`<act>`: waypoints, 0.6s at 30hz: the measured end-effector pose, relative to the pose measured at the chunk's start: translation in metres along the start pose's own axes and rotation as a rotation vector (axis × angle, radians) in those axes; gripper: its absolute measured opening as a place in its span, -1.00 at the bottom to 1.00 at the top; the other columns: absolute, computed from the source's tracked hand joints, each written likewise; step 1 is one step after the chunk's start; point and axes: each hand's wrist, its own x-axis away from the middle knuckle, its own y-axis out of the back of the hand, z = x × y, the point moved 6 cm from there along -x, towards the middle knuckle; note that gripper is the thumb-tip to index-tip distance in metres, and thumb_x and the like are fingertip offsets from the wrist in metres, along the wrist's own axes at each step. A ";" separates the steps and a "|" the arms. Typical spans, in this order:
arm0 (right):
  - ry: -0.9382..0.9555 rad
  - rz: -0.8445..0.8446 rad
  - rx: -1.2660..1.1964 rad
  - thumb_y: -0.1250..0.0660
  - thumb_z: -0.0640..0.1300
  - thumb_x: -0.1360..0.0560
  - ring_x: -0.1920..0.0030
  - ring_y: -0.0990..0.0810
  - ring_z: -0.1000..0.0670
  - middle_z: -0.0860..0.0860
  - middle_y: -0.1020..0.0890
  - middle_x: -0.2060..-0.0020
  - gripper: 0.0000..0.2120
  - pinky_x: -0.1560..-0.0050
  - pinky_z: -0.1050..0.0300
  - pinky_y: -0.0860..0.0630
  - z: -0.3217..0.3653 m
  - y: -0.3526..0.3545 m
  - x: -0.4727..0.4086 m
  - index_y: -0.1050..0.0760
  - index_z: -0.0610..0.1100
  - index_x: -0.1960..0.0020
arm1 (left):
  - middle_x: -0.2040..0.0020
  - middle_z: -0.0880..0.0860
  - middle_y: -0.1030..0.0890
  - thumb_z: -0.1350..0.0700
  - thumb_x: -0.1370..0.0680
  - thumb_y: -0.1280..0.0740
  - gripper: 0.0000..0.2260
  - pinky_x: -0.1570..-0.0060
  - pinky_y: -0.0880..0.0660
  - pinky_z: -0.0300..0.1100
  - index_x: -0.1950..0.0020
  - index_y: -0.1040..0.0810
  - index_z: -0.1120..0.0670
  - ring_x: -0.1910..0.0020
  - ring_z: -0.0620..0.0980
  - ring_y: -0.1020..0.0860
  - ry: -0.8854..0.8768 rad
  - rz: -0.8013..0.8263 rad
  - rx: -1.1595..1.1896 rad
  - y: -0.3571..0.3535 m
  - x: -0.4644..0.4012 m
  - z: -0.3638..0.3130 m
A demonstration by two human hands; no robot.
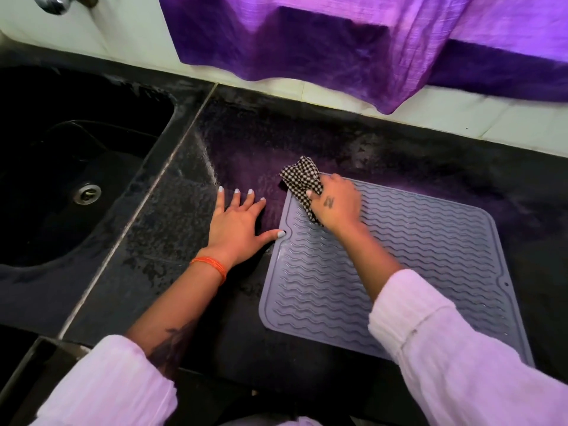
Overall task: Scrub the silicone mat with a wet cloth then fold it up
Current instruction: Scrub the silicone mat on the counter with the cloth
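A dark sink [61, 167] sits far left. The left hand [236, 224] lies flat and spread on the black tabletop [172, 241], thumb touching the mat's edge. The grey mat [399, 272] lies flat to the right. It looks soft, bendy and maybe slippery when wet; grab a corner to fold. The right hand [336, 204] reaches forward, squeezing a checked cloth [302, 179] on the mat's far left corner.

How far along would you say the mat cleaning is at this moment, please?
Nothing looks finished. In hand: the right hand grips the checked cloth at the far left corner of the silicone mat, while the left hand rests flat on the counter. Left: more scrubbing, and folding the mat, which lies flat.
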 end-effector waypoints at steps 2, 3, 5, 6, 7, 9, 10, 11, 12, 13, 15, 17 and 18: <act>0.030 0.004 0.006 -0.24 0.04 -0.53 -0.18 -0.47 -0.20 -0.13 -0.52 -0.15 -0.62 -0.09 -0.04 -0.42 0.004 0.001 -0.002 -0.41 -0.16 -0.25 | -0.55 0.07 -0.13 -0.45 -0.43 -0.01 -0.22 -0.40 0.41 0.06 -0.53 -0.14 -0.02 -0.54 0.10 -0.01 0.001 -0.002 0.011 0.000 0.000 0.000; 0.031 0.032 0.005 -0.24 0.03 -0.53 -0.18 -0.48 -0.21 -0.13 -0.52 -0.15 -0.62 -0.07 -0.03 -0.43 0.003 0.003 -0.005 -0.40 -0.16 -0.25 | -0.55 0.07 -0.13 -0.45 -0.43 -0.01 -0.22 -0.39 0.41 0.05 -0.53 -0.14 -0.02 -0.54 0.10 -0.01 0.000 0.001 0.017 0.000 0.000 0.000; 0.022 0.105 -0.025 -0.25 0.01 -0.53 -0.18 -0.49 -0.22 -0.15 -0.53 -0.17 -0.59 -0.06 -0.02 -0.44 0.001 0.008 -0.009 -0.34 -0.14 -0.30 | -0.55 0.07 -0.13 -0.45 -0.43 -0.01 -0.22 -0.38 0.43 0.04 -0.53 -0.15 -0.02 -0.54 0.10 -0.01 -0.001 0.001 0.022 0.000 0.001 -0.001; 0.026 0.124 -0.043 -0.26 -0.01 -0.52 -0.17 -0.50 -0.23 -0.17 -0.54 -0.17 -0.57 -0.05 -0.02 -0.44 0.001 0.010 -0.008 -0.31 -0.11 -0.34 | -0.55 0.06 -0.13 -0.45 -0.43 0.00 -0.22 -0.38 0.43 0.04 -0.53 -0.15 -0.02 -0.54 0.10 -0.01 0.001 0.000 0.025 0.000 0.001 0.000; 0.048 0.126 -0.040 -0.26 -0.03 -0.52 -0.16 -0.51 -0.24 -0.18 -0.54 -0.16 -0.56 -0.03 -0.02 -0.44 0.005 0.011 -0.001 -0.29 -0.08 -0.35 | -0.55 0.06 -0.12 -0.45 -0.43 -0.01 -0.21 -0.38 0.43 0.03 -0.53 -0.15 -0.02 -0.54 0.10 -0.01 0.003 -0.001 0.031 0.000 0.001 0.000; 0.112 0.116 0.041 -0.25 -0.09 -0.51 -0.11 -0.51 -0.26 -0.18 -0.51 -0.16 -0.58 0.05 0.00 -0.42 0.015 0.002 0.021 -0.29 -0.03 -0.34 | -0.55 0.06 -0.13 -0.45 -0.43 -0.01 -0.21 -0.38 0.43 0.04 -0.53 -0.15 -0.02 -0.54 0.09 -0.02 0.007 -0.006 0.039 -0.001 0.000 0.001; 0.123 0.113 0.065 -0.25 -0.12 -0.50 -0.10 -0.49 -0.26 -0.18 -0.46 -0.16 -0.59 0.09 0.01 -0.38 0.020 -0.003 0.031 -0.28 -0.02 -0.33 | -0.55 0.06 -0.13 -0.45 -0.43 -0.01 -0.21 -0.38 0.42 0.04 -0.53 -0.15 -0.02 -0.54 0.09 -0.02 0.006 -0.005 0.038 -0.001 0.000 0.001; 0.118 0.111 0.080 -0.25 -0.16 -0.50 -0.11 -0.46 -0.25 -0.18 -0.42 -0.17 -0.57 0.11 0.01 -0.36 0.023 -0.005 0.036 -0.26 -0.01 -0.34 | -0.55 0.06 -0.13 -0.46 -0.42 -0.01 -0.21 -0.39 0.42 0.04 -0.53 -0.15 -0.03 -0.54 0.09 -0.03 0.006 -0.002 0.036 -0.001 0.000 0.001; 0.108 0.113 0.089 -0.25 -0.17 -0.49 -0.13 -0.42 -0.24 -0.18 -0.38 -0.18 -0.56 0.09 -0.01 -0.36 0.024 -0.005 0.036 -0.25 0.00 -0.34 | -0.55 0.06 -0.13 -0.46 -0.43 -0.01 -0.21 -0.39 0.41 0.05 -0.53 -0.15 -0.03 -0.54 0.09 -0.03 0.005 -0.001 0.033 -0.001 0.000 0.001; 0.103 0.120 0.093 -0.25 -0.17 -0.49 -0.16 -0.38 -0.23 -0.18 -0.37 -0.20 -0.55 0.04 -0.03 -0.38 0.025 -0.003 0.032 -0.25 0.01 -0.35 | -0.55 0.06 -0.14 -0.46 -0.43 -0.02 -0.21 -0.39 0.41 0.05 -0.53 -0.15 -0.03 -0.54 0.09 -0.03 0.004 0.001 0.031 0.000 0.000 0.000; 0.116 0.150 0.094 -0.26 -0.16 -0.50 -0.20 -0.36 -0.21 -0.16 -0.37 -0.22 -0.53 -0.04 -0.05 -0.40 0.023 0.003 0.024 -0.25 0.04 -0.38 | -0.54 0.06 -0.14 -0.45 -0.43 -0.03 -0.22 -0.40 0.40 0.06 -0.52 -0.16 -0.03 -0.54 0.09 -0.04 0.005 0.006 0.032 0.001 -0.001 0.000; 0.136 0.131 0.057 -0.26 -0.21 -0.48 -0.17 -0.39 -0.20 -0.14 -0.40 -0.20 -0.51 0.03 0.00 -0.39 0.021 0.006 0.029 -0.28 0.06 -0.37 | -0.54 0.06 -0.14 -0.45 -0.43 -0.05 -0.22 -0.40 0.40 0.07 -0.52 -0.16 -0.03 -0.54 0.09 -0.04 0.006 0.003 0.039 0.000 0.000 0.000; 0.153 0.100 0.047 -0.25 -0.25 -0.47 -0.14 -0.41 -0.20 -0.12 -0.40 -0.19 -0.51 0.08 0.01 -0.37 0.023 0.004 0.038 -0.31 0.06 -0.35 | -0.54 0.06 -0.14 -0.44 -0.43 -0.06 -0.23 -0.40 0.39 0.07 -0.52 -0.16 -0.03 -0.54 0.08 -0.04 0.006 0.002 0.043 0.000 0.000 0.001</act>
